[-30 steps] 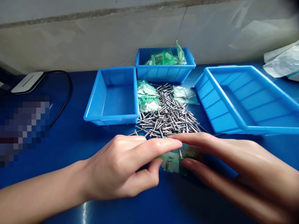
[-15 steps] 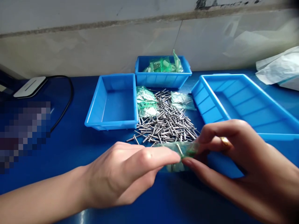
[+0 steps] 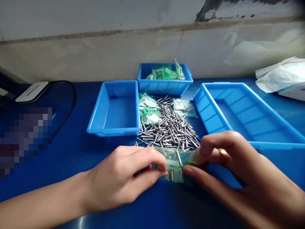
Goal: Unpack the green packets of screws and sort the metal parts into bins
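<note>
Between my two hands is a small clear green plastic bag with a screw and some pale pieces in it. My left hand pinches the bag's left side between thumb and bent index finger. On the other side, my right hand, with a gold ring on one finger, grips the bag's right end between thumb and fingers. Just beyond the bag lies a heap of loose metal screws. Green plastic packets rest at the heap's left edge, and a clear packet lies at its right.
A blue bin stands left of the heap, and a larger blue bin stands right. Behind, another blue bin holds green packets. A white device with a black cable sits far left; white plastic lies far right.
My left fingers have drawn back left along the bag and now pinch its left side, leaving more of the bag visible. My right hand keeps its grip. The view has tilted slightly upward.
</note>
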A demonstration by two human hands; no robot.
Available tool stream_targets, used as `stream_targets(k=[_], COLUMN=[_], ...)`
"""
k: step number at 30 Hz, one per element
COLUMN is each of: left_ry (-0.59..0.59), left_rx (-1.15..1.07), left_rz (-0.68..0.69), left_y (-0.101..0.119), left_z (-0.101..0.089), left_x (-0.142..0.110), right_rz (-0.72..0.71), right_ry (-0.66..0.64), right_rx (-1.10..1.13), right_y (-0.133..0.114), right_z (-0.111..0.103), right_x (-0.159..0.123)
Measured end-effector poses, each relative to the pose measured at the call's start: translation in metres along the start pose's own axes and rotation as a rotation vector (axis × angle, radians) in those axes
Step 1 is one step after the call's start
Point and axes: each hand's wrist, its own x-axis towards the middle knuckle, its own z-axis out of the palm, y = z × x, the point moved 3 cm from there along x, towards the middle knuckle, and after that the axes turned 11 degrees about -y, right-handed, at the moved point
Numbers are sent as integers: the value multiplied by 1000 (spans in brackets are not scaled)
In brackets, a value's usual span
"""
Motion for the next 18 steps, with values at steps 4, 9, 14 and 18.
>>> stream_targets(k=[4,9,14,18], left_ry=[16,-25,7,-7], left_rx=[21,49,110,-82], left_rz=[33,135,222,286], left_y=[-1,-1,-1,-3], left_z=[-1,3,8,11], left_x=[-1,-4,-4,-8], right_rz=[-133,-261,-288,-278], right_ry=[-25,-119,-66,-160], right_rx=[-143,-281,-351,-216], right_y=[-6,-17,-21,-15], right_z=[-3,-4,1,6], right_x=[7,15,15,10])
